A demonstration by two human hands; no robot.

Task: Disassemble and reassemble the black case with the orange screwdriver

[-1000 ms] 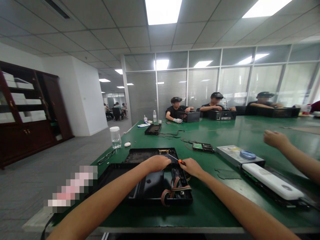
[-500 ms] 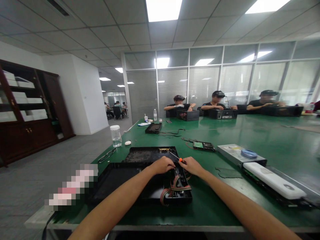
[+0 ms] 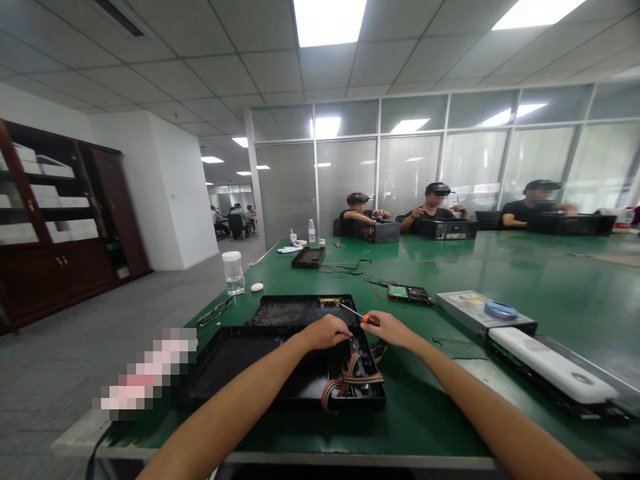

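Observation:
In my right hand (image 3: 393, 330) is a screwdriver (image 3: 369, 320) with an orange and dark handle. Its thin shaft slants left, its tip near a brass-coloured part (image 3: 330, 303) on the black panel (image 3: 285, 313) at the back. My left hand (image 3: 327, 331) is closed, fingertips down at the back right of the open black computer case (image 3: 225, 363); what they pinch is hidden. Striped ribbon cables (image 3: 345, 383) loop out of the case's right end, below both hands.
A drive (image 3: 480, 310) with a blue round object (image 3: 501, 310) and a white cover (image 3: 553, 363) lie right. A circuit board (image 3: 407, 294) sits behind. Left are a jar (image 3: 233, 273) and a dark-handled tool (image 3: 215, 311). Co-workers sit across the green table (image 3: 500, 267).
My right hand and the screwdriver have shifted slightly right and up. My left hand stays at the case. Across the table, the middle co-worker has raised both hands.

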